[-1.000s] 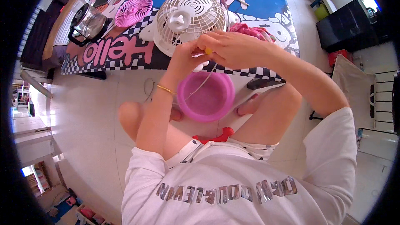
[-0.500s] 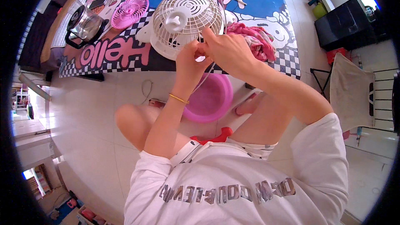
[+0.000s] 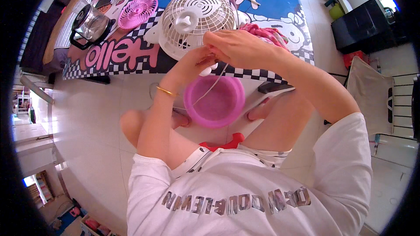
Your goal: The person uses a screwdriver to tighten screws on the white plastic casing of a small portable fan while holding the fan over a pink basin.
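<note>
My left hand (image 3: 192, 64) and my right hand (image 3: 238, 48) meet at the near side of a white fan (image 3: 200, 11). The fan stands at the table edge with its round slatted grille and back knob toward me. Both hands are closed, fingertips together, the right one partly over the left. What they grip is mostly hidden. A rounded white part (image 3: 207, 70) peeks out just below the fingers; I cannot tell whether it is held. A thin pale cord (image 3: 209, 91) hangs down from there, in front of a pink basin (image 3: 215, 109) on the floor.
A pink round grille (image 3: 138, 12) and a glass jug with black handle (image 3: 92, 25) lie left on the patterned table (image 3: 280, 0). A pink patterned cloth (image 3: 267, 34) is beside my right forearm. A red stool (image 3: 223, 143) shows between my legs.
My left forearm has swung left. My right hand has flattened and come slightly lower, its forearm covering more of the cloth. The white part below the fingers shows more, and the cord has shifted.
</note>
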Tool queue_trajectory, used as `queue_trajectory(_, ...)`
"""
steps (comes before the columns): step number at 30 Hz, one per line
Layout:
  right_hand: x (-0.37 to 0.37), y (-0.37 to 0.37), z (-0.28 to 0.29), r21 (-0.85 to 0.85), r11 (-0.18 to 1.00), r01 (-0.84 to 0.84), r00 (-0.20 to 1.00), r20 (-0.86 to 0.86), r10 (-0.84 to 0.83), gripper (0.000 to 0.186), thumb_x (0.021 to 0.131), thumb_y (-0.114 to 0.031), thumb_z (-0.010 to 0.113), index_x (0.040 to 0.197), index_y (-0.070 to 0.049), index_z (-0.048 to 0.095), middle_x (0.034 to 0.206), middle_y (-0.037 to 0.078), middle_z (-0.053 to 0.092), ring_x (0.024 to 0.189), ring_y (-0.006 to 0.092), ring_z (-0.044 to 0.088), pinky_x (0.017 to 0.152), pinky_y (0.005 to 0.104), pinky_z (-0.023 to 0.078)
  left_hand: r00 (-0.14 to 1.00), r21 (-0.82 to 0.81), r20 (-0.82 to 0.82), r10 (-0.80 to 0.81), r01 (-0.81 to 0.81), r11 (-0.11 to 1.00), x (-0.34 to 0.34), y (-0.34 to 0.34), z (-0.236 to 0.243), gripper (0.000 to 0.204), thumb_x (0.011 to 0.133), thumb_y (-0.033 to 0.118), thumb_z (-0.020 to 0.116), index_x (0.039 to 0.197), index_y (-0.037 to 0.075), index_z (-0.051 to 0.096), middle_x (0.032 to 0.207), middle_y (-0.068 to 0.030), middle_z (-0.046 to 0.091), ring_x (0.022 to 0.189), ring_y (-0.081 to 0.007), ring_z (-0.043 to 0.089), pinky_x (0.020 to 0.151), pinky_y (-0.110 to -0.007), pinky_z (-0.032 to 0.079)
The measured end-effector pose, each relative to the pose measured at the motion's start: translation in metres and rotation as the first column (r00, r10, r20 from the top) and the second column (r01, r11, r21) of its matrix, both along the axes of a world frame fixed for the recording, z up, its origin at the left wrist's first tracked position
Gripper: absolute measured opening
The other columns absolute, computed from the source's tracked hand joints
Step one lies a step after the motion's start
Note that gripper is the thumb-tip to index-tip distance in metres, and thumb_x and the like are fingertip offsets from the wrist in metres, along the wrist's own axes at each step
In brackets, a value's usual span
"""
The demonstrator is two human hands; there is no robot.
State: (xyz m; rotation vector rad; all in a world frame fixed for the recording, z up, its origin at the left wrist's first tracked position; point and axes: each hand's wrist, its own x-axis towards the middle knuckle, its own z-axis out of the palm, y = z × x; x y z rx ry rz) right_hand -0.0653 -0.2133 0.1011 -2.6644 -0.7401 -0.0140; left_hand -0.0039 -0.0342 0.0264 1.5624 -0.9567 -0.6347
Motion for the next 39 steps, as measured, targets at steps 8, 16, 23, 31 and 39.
queue_trajectory(8,0.001,0.001,0.004,0.012,0.990,-0.144,0.987,0.072,0.142,0.012,0.091,-0.014,0.047,0.093,-0.003,0.041,0.086,0.015,0.053,0.087,0.0328,0.056,0.074,0.0414,0.044,0.989,-0.003,0.143,-0.031,0.032,0.999,0.010,-0.004,0.004,0.018,0.085,0.009,0.062,0.098,-0.003,0.059,0.081,-0.0115,0.066,0.073,-0.0174,0.062,0.069,-0.029,0.049)
queue_trajectory(16,-0.010,0.021,0.004,-0.113,0.986,0.122,0.978,0.181,-0.100,0.031,0.086,-0.029,0.055,0.095,-0.001,0.044,0.072,0.014,0.061,0.070,0.0342,0.062,0.062,0.0428,0.048,0.881,-0.039,0.335,0.334,-0.341,0.939,-0.015,-0.006,0.013,0.024,0.071,0.011,0.073,0.088,-0.001,0.062,0.072,-0.0122,0.064,0.066,-0.0175,0.063,0.061,-0.028,0.049)
queue_trajectory(23,-0.015,0.025,0.010,-0.411,0.842,0.351,0.922,0.308,-0.234,0.022,0.081,-0.020,0.057,0.089,0.000,0.051,0.068,0.013,0.063,0.068,0.0263,0.066,0.057,0.0377,0.051,0.874,-0.094,0.165,0.458,-0.448,0.889,-0.025,-0.024,-0.004,0.021,0.070,0.010,0.072,0.086,0.002,0.061,0.070,-0.0048,0.061,0.065,-0.0093,0.053,0.062,-0.025,0.045)
queue_trajectory(31,-0.005,0.013,0.012,-0.228,0.973,0.030,0.992,0.124,-0.001,0.028,0.073,-0.003,0.061,0.097,-0.002,0.046,0.081,0.012,0.060,0.084,0.0282,0.061,0.068,0.0373,0.049,0.852,-0.132,0.256,0.457,-0.438,0.889,-0.027,-0.017,0.000,0.021,0.074,0.007,0.070,0.091,0.001,0.058,0.089,-0.0087,0.064,0.085,-0.0173,0.063,0.074,-0.029,0.049)
queue_trajectory(39,0.008,0.003,0.022,-0.226,0.944,-0.239,0.964,0.064,0.259,0.035,0.070,0.005,0.057,0.101,-0.005,0.046,0.099,0.013,0.055,0.103,0.0301,0.053,0.083,0.0397,0.044,0.999,-0.005,0.011,0.049,-0.049,0.999,-0.001,0.006,0.005,0.020,0.087,-0.003,0.053,0.106,-0.003,0.056,0.097,-0.0083,0.063,0.092,-0.0131,0.060,0.083,-0.027,0.048)
